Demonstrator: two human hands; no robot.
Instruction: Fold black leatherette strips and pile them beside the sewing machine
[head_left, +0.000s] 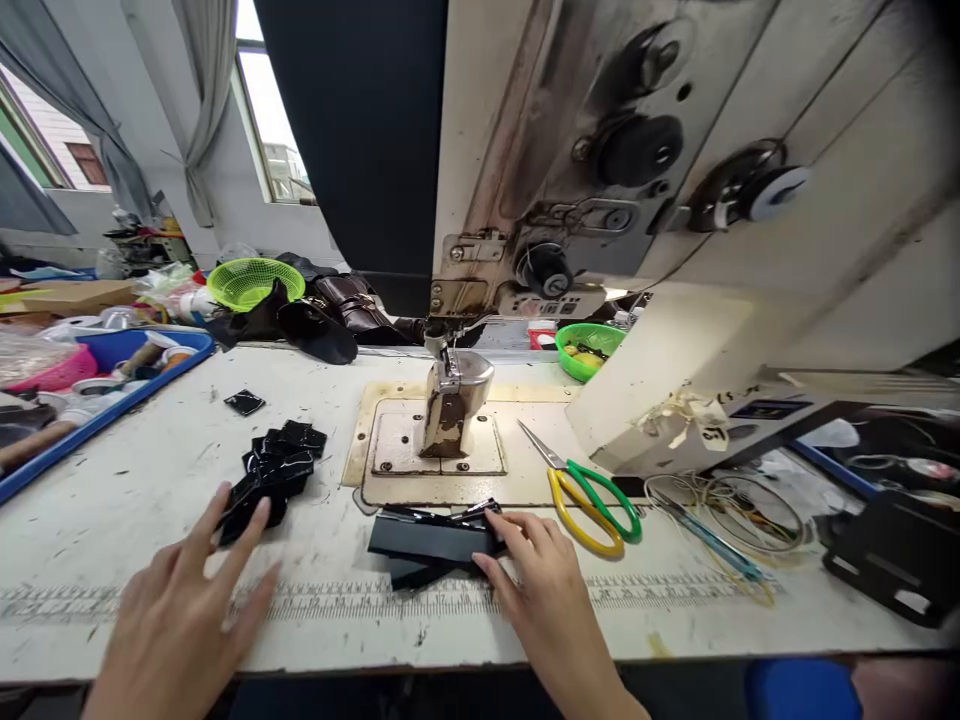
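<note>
Black glossy pieces lie in a loose pile on the white table, left of the sewing machine's post. The spread fingertips of my left hand are at the near edge of this pile, slightly blurred, with nothing seen gripped. Longer black strips lie stacked in front of the machine's base plate. My right hand has its thumb and fingers around the right end of these strips. A single black square lies apart, behind the pile.
Scissors with yellow and green handles lie right of the strips. Further right are a blue-handled tool, coiled cord and a black box. A blue tray stands at the left; a green bowl sits behind. The machine head overhangs.
</note>
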